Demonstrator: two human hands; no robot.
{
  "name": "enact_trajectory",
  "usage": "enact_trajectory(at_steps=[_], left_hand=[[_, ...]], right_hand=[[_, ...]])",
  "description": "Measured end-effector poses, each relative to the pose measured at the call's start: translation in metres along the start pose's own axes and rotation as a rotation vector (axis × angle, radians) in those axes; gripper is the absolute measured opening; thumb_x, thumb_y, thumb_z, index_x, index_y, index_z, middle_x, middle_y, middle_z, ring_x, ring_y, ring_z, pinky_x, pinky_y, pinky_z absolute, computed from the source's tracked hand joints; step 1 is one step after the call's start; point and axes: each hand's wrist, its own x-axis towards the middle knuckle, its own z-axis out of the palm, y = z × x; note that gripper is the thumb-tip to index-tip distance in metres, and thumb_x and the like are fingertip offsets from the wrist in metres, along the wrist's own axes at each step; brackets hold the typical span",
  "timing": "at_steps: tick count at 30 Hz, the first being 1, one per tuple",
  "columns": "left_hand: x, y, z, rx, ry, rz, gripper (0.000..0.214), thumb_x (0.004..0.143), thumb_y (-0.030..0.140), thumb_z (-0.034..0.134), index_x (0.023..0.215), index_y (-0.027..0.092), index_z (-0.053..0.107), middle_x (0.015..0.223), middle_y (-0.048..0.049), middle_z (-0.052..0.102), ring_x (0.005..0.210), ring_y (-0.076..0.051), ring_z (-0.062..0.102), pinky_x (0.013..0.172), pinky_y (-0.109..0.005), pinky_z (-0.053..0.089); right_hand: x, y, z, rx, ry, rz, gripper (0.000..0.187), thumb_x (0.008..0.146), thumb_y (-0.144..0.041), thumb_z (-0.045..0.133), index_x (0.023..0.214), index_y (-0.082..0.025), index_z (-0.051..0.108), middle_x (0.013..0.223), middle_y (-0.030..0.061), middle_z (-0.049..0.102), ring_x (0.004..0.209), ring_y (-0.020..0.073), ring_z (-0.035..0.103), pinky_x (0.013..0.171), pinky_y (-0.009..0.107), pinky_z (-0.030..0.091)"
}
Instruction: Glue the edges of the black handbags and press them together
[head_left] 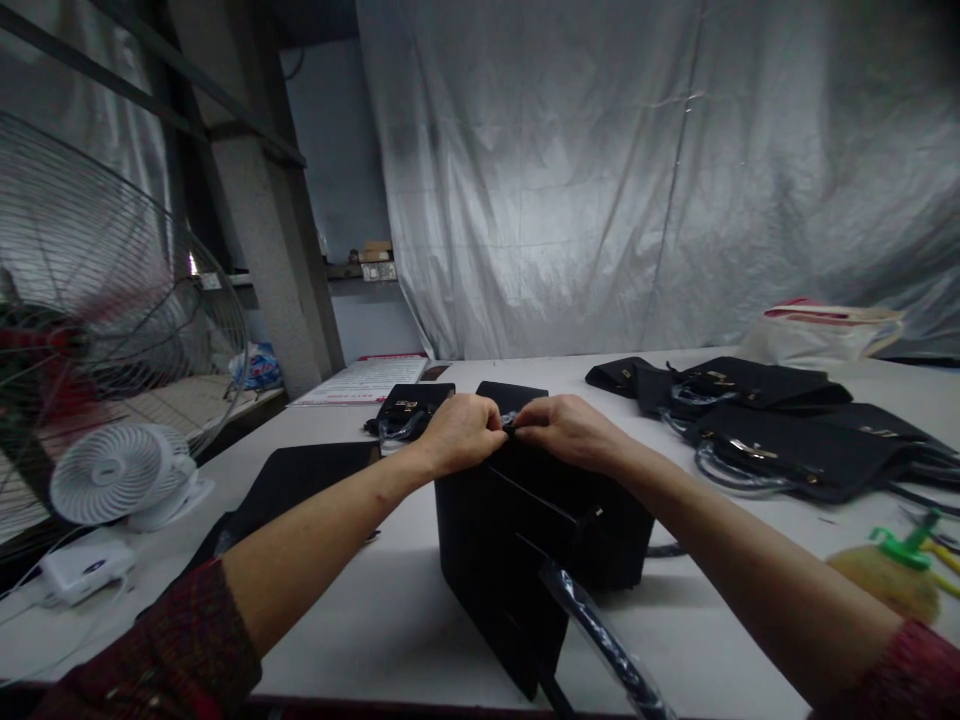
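Observation:
A black handbag point(495, 560) stands upright on the white table in front of me. One of its handles point(600, 630), wrapped in clear plastic, hangs down toward the table's near edge. My left hand point(466, 432) pinches the bag's top edge from the left. Close beside it, my right hand point(566, 428) pinches the same edge from the right, with the fingertips of both hands almost touching. What lies exactly between the fingertips is hidden.
Several black handbags point(810, 450) lie at the right, and other black pieces point(300, 500) at the left. A small white fan point(112, 470) and white box point(88, 568) sit far left, near a large caged fan point(97, 320). A green-capped bottle point(892, 575) stands near right.

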Motion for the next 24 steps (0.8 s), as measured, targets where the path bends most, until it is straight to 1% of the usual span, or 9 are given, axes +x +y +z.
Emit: enact_trajectory(at_steps=[3,5,7,9,10,13,16,21,24], left_hand=[[0.000,-0.001,0.000,0.000,-0.013,-0.007,0.010,0.072,0.020,0.061,0.068,0.017,0.069,0.064,-0.0006,0.064,0.064,-0.014,0.057,0.063,-0.025,0.042],[-0.002,-0.004,-0.002,-0.006,-0.036,0.009,0.006,0.070,0.022,0.065,0.071,0.016,0.068,0.070,-0.0009,0.064,0.068,-0.015,0.057,0.065,-0.025,0.043],[-0.004,-0.009,-0.004,-0.032,-0.075,0.086,0.017,0.065,0.024,0.072,0.079,0.016,0.066,0.090,-0.0032,0.063,0.078,-0.016,0.058,0.070,-0.026,0.046],[-0.006,-0.013,-0.005,-0.107,-0.093,0.185,0.035,0.059,0.023,0.078,0.090,0.017,0.063,0.112,-0.0058,0.056,0.089,-0.017,0.057,0.077,-0.026,0.048],[-0.006,-0.015,-0.005,-0.151,-0.096,0.223,0.042,0.058,0.022,0.079,0.095,0.017,0.061,0.116,-0.0063,0.053,0.092,-0.017,0.056,0.080,-0.027,0.048],[-0.006,-0.017,-0.005,-0.239,-0.108,0.254,0.041,0.059,0.015,0.076,0.096,0.017,0.057,0.109,-0.0053,0.054,0.096,-0.017,0.056,0.087,-0.029,0.048],[-0.006,-0.017,-0.003,-0.229,-0.075,0.206,0.036,0.060,0.009,0.068,0.093,0.017,0.054,0.107,-0.0055,0.055,0.095,-0.018,0.056,0.085,-0.029,0.048],[-0.014,-0.028,-0.005,-0.046,-0.029,-0.058,0.037,0.059,0.009,0.061,0.095,0.019,0.055,0.100,-0.0046,0.058,0.085,-0.019,0.058,0.070,-0.028,0.047],[-0.020,-0.037,-0.007,-0.080,-0.014,-0.127,0.033,0.062,0.008,0.058,0.093,0.018,0.056,0.094,-0.0036,0.062,0.081,-0.018,0.059,0.066,-0.027,0.045]], right_hand=[[0.005,-0.009,0.005,-0.021,0.014,-0.004,0.021,0.081,-0.023,0.054,0.087,-0.024,0.074,0.084,0.0004,0.071,0.078,0.0159,0.062,0.065,0.023,0.040],[0.005,-0.013,0.006,-0.050,0.032,0.018,0.021,0.080,-0.022,0.053,0.083,-0.022,0.074,0.079,0.0022,0.070,0.073,0.0164,0.061,0.062,0.024,0.038],[0.002,-0.015,0.004,-0.074,0.037,0.036,0.021,0.079,-0.021,0.053,0.080,-0.022,0.073,0.074,0.0029,0.069,0.069,0.0164,0.060,0.060,0.025,0.035],[-0.002,-0.013,0.000,-0.093,0.030,0.052,0.019,0.077,-0.020,0.054,0.077,-0.021,0.073,0.071,0.0028,0.068,0.066,0.0160,0.059,0.058,0.025,0.034],[-0.004,-0.012,-0.002,-0.101,0.027,0.061,0.018,0.077,-0.020,0.054,0.076,-0.021,0.072,0.070,0.0026,0.068,0.065,0.0157,0.058,0.057,0.025,0.034],[-0.008,-0.008,-0.006,-0.116,0.026,0.091,0.019,0.078,-0.021,0.054,0.079,-0.022,0.073,0.072,0.0026,0.068,0.065,0.0158,0.058,0.057,0.025,0.033],[-0.008,-0.005,-0.006,-0.114,0.027,0.117,0.019,0.078,-0.023,0.054,0.081,-0.022,0.073,0.072,0.0022,0.068,0.067,0.0162,0.058,0.058,0.025,0.034],[-0.005,0.002,-0.004,-0.088,0.036,0.163,0.019,0.078,-0.022,0.054,0.079,-0.023,0.073,0.066,0.0013,0.065,0.064,0.0162,0.057,0.057,0.025,0.035],[-0.004,0.005,-0.005,-0.065,0.028,0.171,0.018,0.077,-0.023,0.055,0.077,-0.023,0.072,0.063,0.0010,0.063,0.062,0.0160,0.056,0.057,0.026,0.035]])
